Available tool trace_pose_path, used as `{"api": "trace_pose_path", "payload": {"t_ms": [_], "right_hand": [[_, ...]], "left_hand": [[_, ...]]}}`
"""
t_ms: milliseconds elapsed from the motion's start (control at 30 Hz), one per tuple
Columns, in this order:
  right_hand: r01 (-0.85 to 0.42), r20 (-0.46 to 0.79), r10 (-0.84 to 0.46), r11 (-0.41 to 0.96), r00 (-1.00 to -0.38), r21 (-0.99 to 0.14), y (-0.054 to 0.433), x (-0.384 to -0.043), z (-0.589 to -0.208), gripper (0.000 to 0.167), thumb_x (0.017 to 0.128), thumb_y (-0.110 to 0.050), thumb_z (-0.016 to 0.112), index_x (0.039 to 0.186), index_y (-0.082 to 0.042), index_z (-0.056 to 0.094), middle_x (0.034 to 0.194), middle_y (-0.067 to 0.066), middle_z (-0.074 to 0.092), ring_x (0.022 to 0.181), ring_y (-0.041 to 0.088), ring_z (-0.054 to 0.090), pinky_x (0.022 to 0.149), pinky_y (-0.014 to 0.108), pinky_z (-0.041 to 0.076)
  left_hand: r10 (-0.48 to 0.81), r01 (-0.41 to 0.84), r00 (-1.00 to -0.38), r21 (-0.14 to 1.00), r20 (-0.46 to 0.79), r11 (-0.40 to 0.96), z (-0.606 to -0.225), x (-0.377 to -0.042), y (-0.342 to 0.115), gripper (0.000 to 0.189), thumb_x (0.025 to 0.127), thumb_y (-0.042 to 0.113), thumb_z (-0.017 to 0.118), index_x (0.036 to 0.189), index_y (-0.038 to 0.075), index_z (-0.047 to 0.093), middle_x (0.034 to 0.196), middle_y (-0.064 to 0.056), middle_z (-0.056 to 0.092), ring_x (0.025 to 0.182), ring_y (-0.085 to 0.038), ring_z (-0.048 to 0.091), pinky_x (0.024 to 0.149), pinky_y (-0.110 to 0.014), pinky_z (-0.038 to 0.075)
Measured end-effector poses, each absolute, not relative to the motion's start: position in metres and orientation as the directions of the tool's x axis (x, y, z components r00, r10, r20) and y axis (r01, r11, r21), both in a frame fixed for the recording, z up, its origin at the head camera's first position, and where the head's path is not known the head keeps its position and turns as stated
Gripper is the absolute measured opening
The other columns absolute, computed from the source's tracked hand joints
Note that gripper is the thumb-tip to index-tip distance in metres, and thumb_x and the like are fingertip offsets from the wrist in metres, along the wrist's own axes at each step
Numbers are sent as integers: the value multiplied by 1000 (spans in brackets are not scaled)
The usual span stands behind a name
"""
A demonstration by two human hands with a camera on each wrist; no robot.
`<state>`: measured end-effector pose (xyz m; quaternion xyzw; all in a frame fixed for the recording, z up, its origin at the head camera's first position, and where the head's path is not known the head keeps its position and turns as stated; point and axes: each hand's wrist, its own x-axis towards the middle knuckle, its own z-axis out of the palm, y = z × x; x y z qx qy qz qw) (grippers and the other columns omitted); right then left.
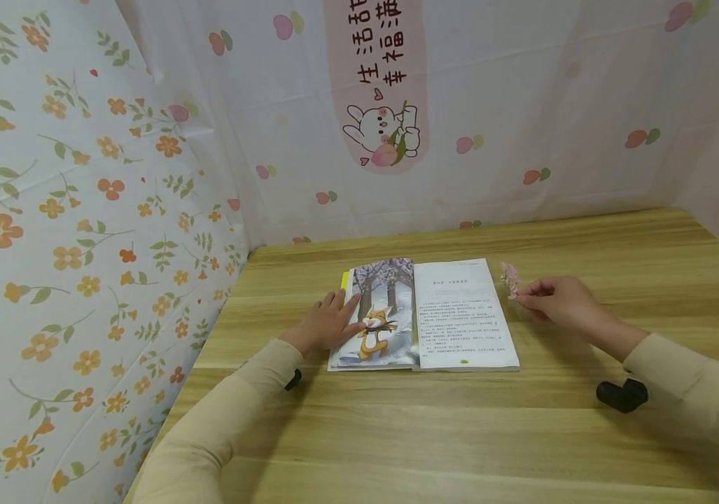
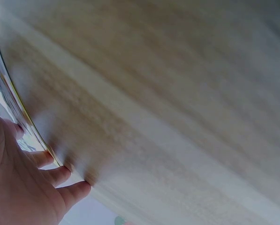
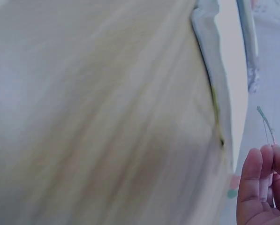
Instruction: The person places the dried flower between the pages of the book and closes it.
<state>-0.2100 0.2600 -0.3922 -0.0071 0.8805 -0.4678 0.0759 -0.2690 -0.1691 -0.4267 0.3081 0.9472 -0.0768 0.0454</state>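
An open book (image 1: 460, 315) lies on the wooden table, with a cartoon fox picture on its left page and printed text on the right. My left hand (image 1: 329, 323) rests on the outer edge of the picture page, fingers spread; in the left wrist view the fingertips of this hand (image 2: 32, 187) reach past the book's edge to the table. Just right of the book, my right hand (image 1: 559, 302) pinches a small sprig of pink flowers (image 1: 510, 278) between thumb and fingers. The right wrist view shows a thin stem (image 3: 266, 121) above the pinching hand (image 3: 266, 187).
The wooden table (image 1: 359, 434) stretches around the book. Behind it hangs a white printed cloth (image 1: 498, 91) with a rabbit design, and a flowered cloth (image 1: 82, 210) covers the left side. Dark wrist-worn pieces (image 1: 622, 395) show below the right sleeve.
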Motion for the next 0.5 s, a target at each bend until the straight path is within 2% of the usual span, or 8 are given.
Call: {"api": "trace_pose_path", "payload": {"t_ms": [267,500], "right_hand": [[149,-198,-67,444,-978,-884,221,-228,-384,35,93,-22,69,110,8,61,91,8,65,79,15,61,74,31,56],[178,-226,-71,413,-972,-893,194,-242,-388,29,92,-17,70,107,7,63,90,8,66,77,13,61,70,27,55]], "left_hand": [[575,590,-806,-108,-140,800,-426,-269,-169,70,103,53,34,156,9,19,149,-26,29,135,-41,31,99,-53,39],[568,584,-809,-99,-148,806,-424,-268,-169,70,103,53,33,156,10,19,150,-25,28,135,-40,31,100,-53,38]]}}
